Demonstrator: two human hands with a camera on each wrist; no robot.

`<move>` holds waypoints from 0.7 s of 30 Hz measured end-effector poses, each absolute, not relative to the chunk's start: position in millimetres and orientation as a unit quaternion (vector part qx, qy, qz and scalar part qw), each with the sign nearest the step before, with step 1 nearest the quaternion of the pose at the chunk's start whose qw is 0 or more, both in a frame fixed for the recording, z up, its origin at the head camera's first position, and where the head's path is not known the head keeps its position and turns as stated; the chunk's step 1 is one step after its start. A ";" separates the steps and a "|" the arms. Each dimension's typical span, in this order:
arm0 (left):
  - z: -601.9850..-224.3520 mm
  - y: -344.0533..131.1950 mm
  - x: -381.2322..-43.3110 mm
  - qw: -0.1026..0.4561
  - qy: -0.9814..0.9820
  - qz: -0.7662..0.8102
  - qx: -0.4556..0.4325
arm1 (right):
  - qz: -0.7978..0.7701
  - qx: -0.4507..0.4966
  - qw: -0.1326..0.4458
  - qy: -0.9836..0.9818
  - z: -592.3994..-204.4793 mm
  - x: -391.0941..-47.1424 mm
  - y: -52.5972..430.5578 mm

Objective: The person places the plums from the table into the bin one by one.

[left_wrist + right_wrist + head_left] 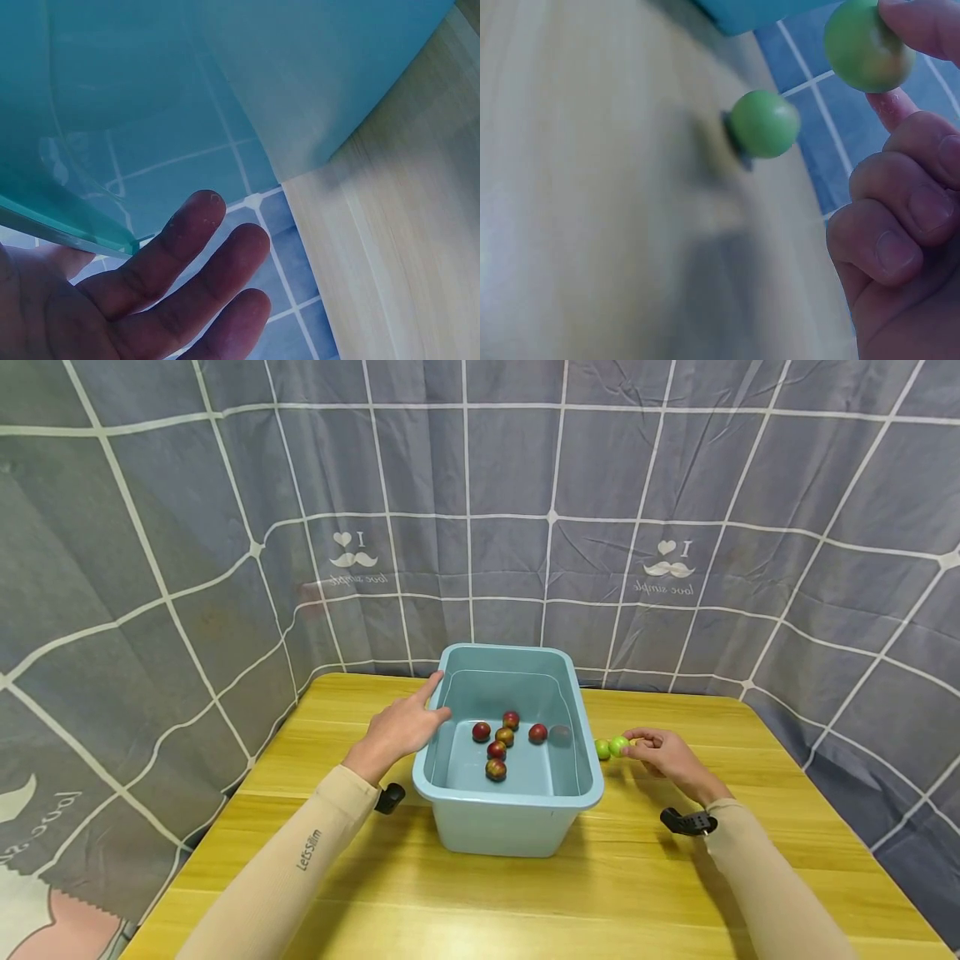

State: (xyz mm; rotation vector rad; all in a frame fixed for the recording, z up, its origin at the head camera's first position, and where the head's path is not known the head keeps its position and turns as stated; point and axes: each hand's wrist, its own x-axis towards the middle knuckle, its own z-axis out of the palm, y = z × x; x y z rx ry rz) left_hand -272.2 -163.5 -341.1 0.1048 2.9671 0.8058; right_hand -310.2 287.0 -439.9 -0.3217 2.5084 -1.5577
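Observation:
A light blue plastic tub [491,827] stands on the table with several dark red, plum-like fruits [497,750] on its floor. My left hand [401,727] rests at the tub's left rim, index finger and thumb reaching onto the edge. In the left wrist view, the other fingers [202,281] extend loosely beside the outer wall. To the right of the tub, my right hand [671,758] pinches a small round green fruit [866,49] between thumb and index finger, its other fingers curled in. A second green fruit [763,124] lies on the table close by.
The wooden table [495,902] ends at a back edge just behind the tub. Grey grid-patterned curtains [510,560] hang behind and along both sides. Black wrist cameras [686,822] are strapped below both hands.

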 end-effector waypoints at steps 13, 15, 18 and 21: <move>-341.6 -163.3 -272.0 0.035 0.963 0.264 0.035 | -0.536 -0.160 0.067 0.826 -396.2 -319.4 279.1; -341.4 -163.3 -271.9 0.036 0.963 0.264 0.035 | -0.539 -0.169 0.062 0.823 -387.1 -321.1 276.7; -340.5 -163.3 -271.5 0.037 0.963 0.263 0.036 | -0.538 -0.182 0.052 0.822 -373.2 -323.8 271.7; -339.5 -163.3 -271.2 0.036 0.963 0.263 0.037 | -0.531 -0.194 0.042 0.824 -361.6 -326.8 265.9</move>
